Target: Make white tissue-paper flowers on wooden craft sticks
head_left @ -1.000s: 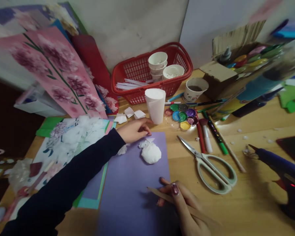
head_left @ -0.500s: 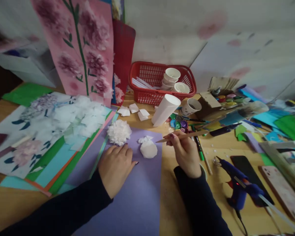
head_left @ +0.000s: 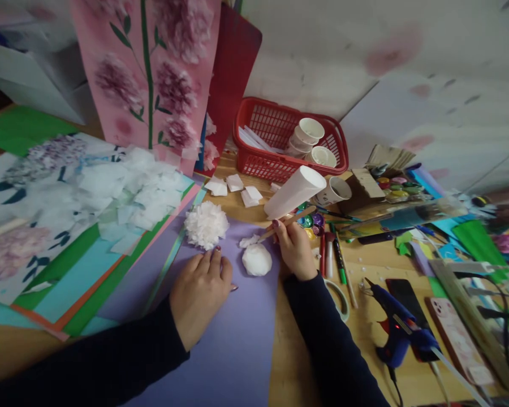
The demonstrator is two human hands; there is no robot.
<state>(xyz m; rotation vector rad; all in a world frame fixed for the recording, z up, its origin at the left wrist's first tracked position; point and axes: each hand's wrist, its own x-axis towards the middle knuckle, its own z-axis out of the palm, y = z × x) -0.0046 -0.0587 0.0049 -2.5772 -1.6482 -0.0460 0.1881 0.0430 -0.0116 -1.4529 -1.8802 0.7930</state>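
My left hand (head_left: 204, 291) rests flat on a sheet of purple paper (head_left: 229, 333), fingers stretched out just below a fluffy white paper flower (head_left: 206, 225). My right hand (head_left: 294, 249) pinches a pointed wooden stick (head_left: 299, 216). Its tip is at some small white paper scraps (head_left: 248, 241), though I cannot tell if it touches them. Below the scraps a round white paper disc (head_left: 257, 260) lies near the purple sheet's right edge, between my two hands.
Behind stand a red basket (head_left: 275, 127) with paper cups and a white paper roll (head_left: 297, 192). White tissue squares (head_left: 139, 186) cover coloured sheets at left. At right lie a blue glue gun (head_left: 396, 328), a roll of tape (head_left: 341, 302), a marker (head_left: 340, 260) and a pink phone (head_left: 460, 342).
My right hand has moved left with the wooden stick, whose tip is now at the scraps. My left hand stays flat on the purple paper. The camera view has shifted slightly.
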